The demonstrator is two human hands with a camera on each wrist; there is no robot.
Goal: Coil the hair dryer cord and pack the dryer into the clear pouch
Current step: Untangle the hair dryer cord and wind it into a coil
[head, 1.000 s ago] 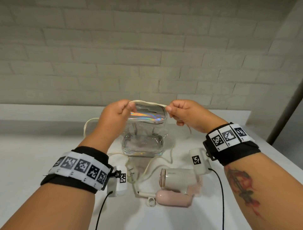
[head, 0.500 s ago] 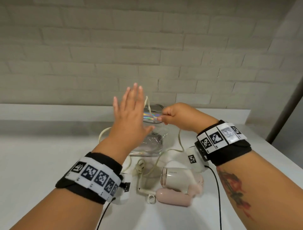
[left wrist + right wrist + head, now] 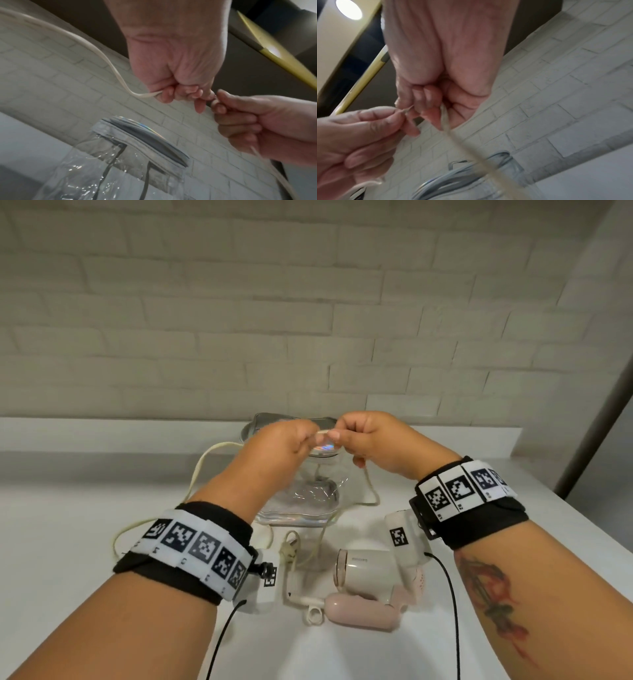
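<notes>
— Both fists are curled up. The left hand (image 3: pixel 284 440) and right hand (image 3: pixel 368 436) each pinch the cream cord (image 3: pixel 96 51), knuckles nearly touching above the clear pouch (image 3: pixel 301 494).

— Where's the hair dryer (image 3: pixel 370 583)?

— Lying on the white table (image 3: pixel 68 542), nearer us than the pouch, partly behind the right wrist. The plug (image 3: pixel 291 549) is beside it. I can't make out the cord between their fingertips.
</notes>
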